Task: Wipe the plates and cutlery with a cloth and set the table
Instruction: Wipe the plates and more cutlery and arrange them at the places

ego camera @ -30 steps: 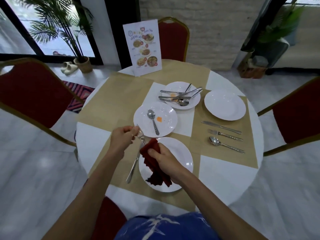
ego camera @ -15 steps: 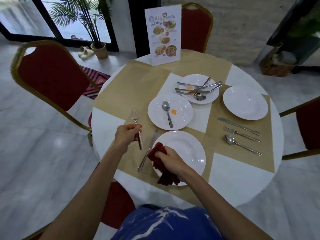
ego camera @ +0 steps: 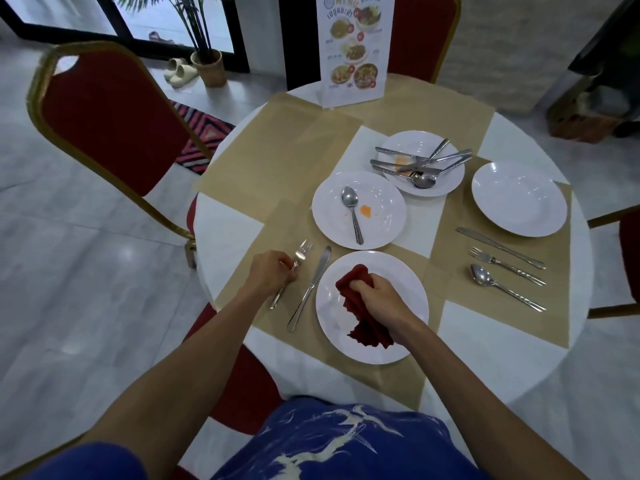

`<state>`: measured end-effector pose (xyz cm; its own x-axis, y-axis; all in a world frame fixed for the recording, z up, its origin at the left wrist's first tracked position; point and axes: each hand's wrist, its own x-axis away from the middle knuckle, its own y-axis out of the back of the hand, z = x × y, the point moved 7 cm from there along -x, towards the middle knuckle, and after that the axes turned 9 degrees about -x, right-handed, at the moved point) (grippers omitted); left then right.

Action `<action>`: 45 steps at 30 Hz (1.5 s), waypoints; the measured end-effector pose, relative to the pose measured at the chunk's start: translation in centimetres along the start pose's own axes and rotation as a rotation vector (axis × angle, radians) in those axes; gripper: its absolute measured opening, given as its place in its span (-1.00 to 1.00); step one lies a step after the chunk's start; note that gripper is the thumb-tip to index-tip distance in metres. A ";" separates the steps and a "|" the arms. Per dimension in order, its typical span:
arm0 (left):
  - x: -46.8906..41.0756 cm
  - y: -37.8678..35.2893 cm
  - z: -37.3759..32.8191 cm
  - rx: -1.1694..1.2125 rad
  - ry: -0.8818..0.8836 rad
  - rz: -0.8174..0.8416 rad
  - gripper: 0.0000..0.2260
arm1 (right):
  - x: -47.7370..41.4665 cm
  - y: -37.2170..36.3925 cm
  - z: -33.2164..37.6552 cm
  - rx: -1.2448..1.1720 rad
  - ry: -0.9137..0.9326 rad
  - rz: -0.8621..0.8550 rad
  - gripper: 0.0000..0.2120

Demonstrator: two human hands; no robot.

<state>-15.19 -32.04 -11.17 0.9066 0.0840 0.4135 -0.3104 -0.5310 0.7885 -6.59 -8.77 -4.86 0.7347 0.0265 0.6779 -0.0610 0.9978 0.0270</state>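
Observation:
My left hand (ego camera: 272, 271) pinches a fork (ego camera: 300, 255) low over the tan placemat, left of a knife (ego camera: 311, 289) that lies beside the near white plate (ego camera: 408, 334). My right hand (ego camera: 379, 297) grips a red cloth (ego camera: 356, 306) over that plate. Behind it a plate (ego camera: 381, 220) carries a spoon (ego camera: 351, 211) and an orange scrap. Farther back, a plate (ego camera: 450, 183) holds several pieces of cutlery (ego camera: 415, 164). At the right, a plate (ego camera: 519, 199) stands above a knife (ego camera: 498, 247), fork (ego camera: 505, 265) and spoon (ego camera: 502, 287).
The round white table (ego camera: 502, 368) has tan placemats. A menu stand (ego camera: 353, 46) rises at the far edge. Red chairs stand at the left (ego camera: 107, 119), the back (ego camera: 422, 32) and the right (ego camera: 628, 244). A potted plant (ego camera: 207, 67) and slippers sit on the floor.
My left hand carried the fork from above the near plate leftward and lowered it beside the knife. My right hand with the cloth stayed over the plate.

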 end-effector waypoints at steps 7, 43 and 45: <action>-0.3 -0.1 0.7 0.016 -0.004 -0.040 -0.85 | -0.9 0.6 0.7 0.030 -0.010 -0.016 -0.78; -6.1 -3.8 -15.3 0.067 0.059 0.099 -0.77 | 0.9 10.1 -0.1 -0.770 0.024 -0.166 -0.51; -4.5 -2.8 -15.6 0.241 0.054 0.127 -0.78 | 0.4 10.6 -0.5 -0.957 -0.005 -0.160 -0.44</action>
<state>-22.87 -17.76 -8.18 0.8464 0.0452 0.5306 -0.3377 -0.7249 0.6005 -6.61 1.87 -4.69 0.6834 -0.1123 0.7214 0.6168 0.6174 -0.4882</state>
